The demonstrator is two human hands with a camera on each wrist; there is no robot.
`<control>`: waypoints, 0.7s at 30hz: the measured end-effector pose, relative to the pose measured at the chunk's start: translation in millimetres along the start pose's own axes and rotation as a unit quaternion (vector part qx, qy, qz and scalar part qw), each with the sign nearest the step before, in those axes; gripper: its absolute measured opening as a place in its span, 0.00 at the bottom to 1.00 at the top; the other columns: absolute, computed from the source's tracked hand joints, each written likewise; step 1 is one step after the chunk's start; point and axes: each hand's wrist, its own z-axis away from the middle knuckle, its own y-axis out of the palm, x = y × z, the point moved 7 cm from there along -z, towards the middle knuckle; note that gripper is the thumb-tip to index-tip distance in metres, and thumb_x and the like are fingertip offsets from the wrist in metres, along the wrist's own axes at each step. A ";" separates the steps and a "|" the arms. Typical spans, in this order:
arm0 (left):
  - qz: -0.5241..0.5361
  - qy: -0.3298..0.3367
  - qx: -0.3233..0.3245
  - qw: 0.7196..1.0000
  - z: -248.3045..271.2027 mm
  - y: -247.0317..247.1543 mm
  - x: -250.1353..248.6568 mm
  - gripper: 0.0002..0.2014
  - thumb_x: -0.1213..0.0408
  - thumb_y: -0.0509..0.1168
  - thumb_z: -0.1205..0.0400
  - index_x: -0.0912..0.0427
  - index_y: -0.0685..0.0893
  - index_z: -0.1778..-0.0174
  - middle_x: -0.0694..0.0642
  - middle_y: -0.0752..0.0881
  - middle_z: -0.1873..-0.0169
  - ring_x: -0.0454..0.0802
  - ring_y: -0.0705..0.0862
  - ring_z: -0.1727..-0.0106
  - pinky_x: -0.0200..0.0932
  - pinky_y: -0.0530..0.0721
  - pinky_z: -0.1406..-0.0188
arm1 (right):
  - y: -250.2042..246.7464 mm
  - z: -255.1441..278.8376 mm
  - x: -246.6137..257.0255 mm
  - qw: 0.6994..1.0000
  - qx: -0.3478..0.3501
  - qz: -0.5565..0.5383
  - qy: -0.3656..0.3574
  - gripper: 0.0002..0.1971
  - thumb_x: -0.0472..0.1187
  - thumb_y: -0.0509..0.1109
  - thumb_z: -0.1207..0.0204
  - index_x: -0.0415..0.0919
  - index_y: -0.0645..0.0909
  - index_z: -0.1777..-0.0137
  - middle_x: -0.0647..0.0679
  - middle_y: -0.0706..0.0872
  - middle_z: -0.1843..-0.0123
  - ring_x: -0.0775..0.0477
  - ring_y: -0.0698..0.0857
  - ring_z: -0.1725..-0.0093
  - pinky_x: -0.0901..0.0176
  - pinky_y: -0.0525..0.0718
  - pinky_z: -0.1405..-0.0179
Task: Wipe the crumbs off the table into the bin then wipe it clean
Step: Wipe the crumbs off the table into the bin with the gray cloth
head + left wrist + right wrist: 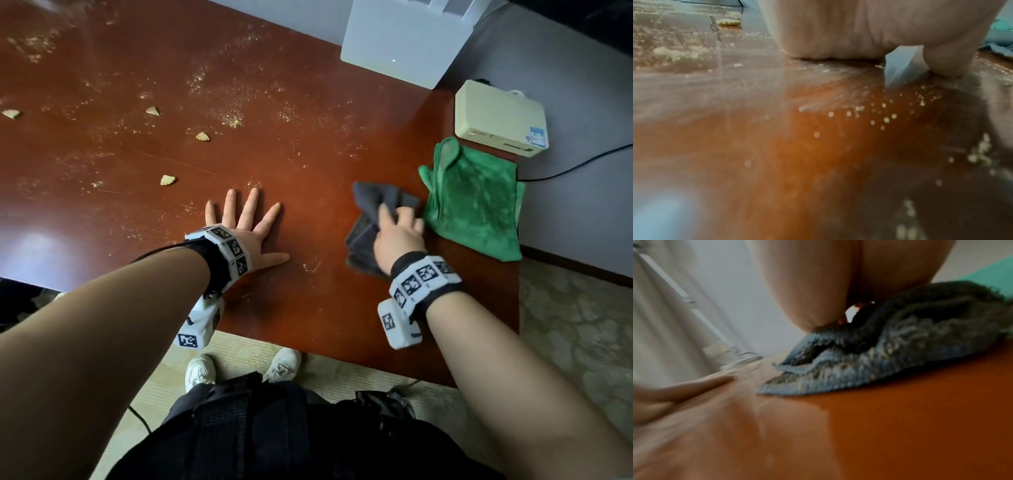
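Observation:
Fine crumbs [233,120] and several cracker pieces [167,180] are scattered over the reddish-brown table [308,178]. My left hand [251,226] lies flat on the table near its front edge, fingers spread and straight. To its right, my right hand [399,228] grips a crumpled dark grey cloth [368,209] that rests on the table. In the right wrist view the grey cloth [879,353] bunches under my palm. The left wrist view shows my palm [838,32] on the table among crumbs [869,112]. No bin shows.
A green cloth [476,198] lies at the table's right edge, beside the grey one. Behind it stand a small cream box [496,116] with a cable and a large white box [407,41]. Patterned carpet [575,325] and my shoes [239,368] lie below.

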 end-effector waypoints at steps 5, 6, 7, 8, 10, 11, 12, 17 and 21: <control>0.004 0.002 -0.016 1.000 0.3 -0.7 -1.0 0.44 0.26 0.48 0.27 0.36 0.30 0.22 0.51 0.27 0.21 0.63 0.30 0.20 0.70 0.37 0.24 | 6.7 26.4 48.7 0.959 0.103 -0.024 -0.261 0.27 0.32 0.54 0.18 0.53 0.64 0.21 0.46 0.60 0.22 0.38 0.63 0.28 0.52 0.63 0.27; 0.004 0.002 -0.016 1.000 0.5 -0.7 -0.6 0.44 0.26 0.48 0.26 0.36 0.30 0.23 0.51 0.27 0.21 0.63 0.30 0.20 0.70 0.37 0.24 | -2.4 14.1 43.7 0.965 0.077 -0.038 -0.246 0.27 0.31 0.53 0.19 0.52 0.66 0.22 0.46 0.61 0.22 0.38 0.63 0.28 0.52 0.62 0.26; 0.005 0.002 -0.014 1.000 0.6 -0.4 -0.1 0.44 0.26 0.48 0.26 0.36 0.29 0.23 0.51 0.26 0.21 0.63 0.29 0.20 0.70 0.36 0.24 | -12.1 -2.9 32.8 0.978 0.035 -0.061 -0.198 0.27 0.30 0.53 0.19 0.53 0.67 0.23 0.46 0.62 0.22 0.37 0.63 0.29 0.51 0.63 0.27; 0.006 0.002 -0.011 1.000 0.5 0.1 0.0 0.44 0.26 0.48 0.26 0.35 0.29 0.23 0.51 0.26 0.21 0.63 0.29 0.21 0.69 0.36 0.24 | -19.5 -19.1 18.6 0.988 -0.006 -0.087 -0.126 0.27 0.31 0.53 0.19 0.53 0.67 0.23 0.45 0.61 0.22 0.37 0.64 0.30 0.49 0.65 0.29; 0.011 0.001 -0.011 1.000 -0.3 0.2 0.2 0.42 0.27 0.47 0.25 0.35 0.29 0.23 0.51 0.26 0.21 0.62 0.29 0.20 0.69 0.35 0.25 | -18.4 -33.3 -0.5 0.997 -0.031 -0.076 0.002 0.28 0.32 0.53 0.19 0.54 0.62 0.21 0.44 0.57 0.21 0.34 0.62 0.28 0.48 0.68 0.31; 0.014 0.001 -0.015 1.000 -1.2 -0.1 0.4 0.40 0.29 0.46 0.23 0.35 0.30 0.23 0.50 0.27 0.21 0.62 0.29 0.20 0.69 0.36 0.25 | -13.9 -31.5 1.6 0.999 -0.021 -0.046 0.016 0.29 0.32 0.54 0.19 0.54 0.60 0.21 0.43 0.56 0.21 0.34 0.61 0.28 0.48 0.69 0.32; 0.020 0.000 -0.018 1.000 -2.3 -0.5 0.6 0.38 0.31 0.45 0.22 0.34 0.31 0.23 0.50 0.27 0.21 0.62 0.30 0.20 0.69 0.36 0.25 | -8.5 -27.3 9.4 1.000 -0.012 -0.025 -0.011 0.30 0.31 0.54 0.20 0.55 0.59 0.21 0.43 0.56 0.21 0.34 0.62 0.29 0.49 0.69 0.33; 0.043 -0.007 -0.041 0.998 -8.3 -6.0 3.1 0.29 0.38 0.42 0.17 0.32 0.35 0.22 0.47 0.30 0.20 0.61 0.32 0.19 0.68 0.37 0.24 | 18.8 41.2 63.9 0.923 0.133 0.023 -0.361 0.27 0.33 0.56 0.19 0.59 0.67 0.24 0.48 0.59 0.21 0.39 0.62 0.28 0.55 0.62 0.27; 0.041 -0.010 -0.041 0.998 -10.8 -8.2 3.2 0.28 0.39 0.40 0.16 0.32 0.35 0.22 0.47 0.30 0.20 0.60 0.31 0.19 0.67 0.37 0.24 | -12.8 10.6 49.5 0.927 0.086 0.016 -0.364 0.26 0.31 0.56 0.20 0.55 0.71 0.26 0.47 0.67 0.24 0.39 0.65 0.30 0.58 0.58 0.26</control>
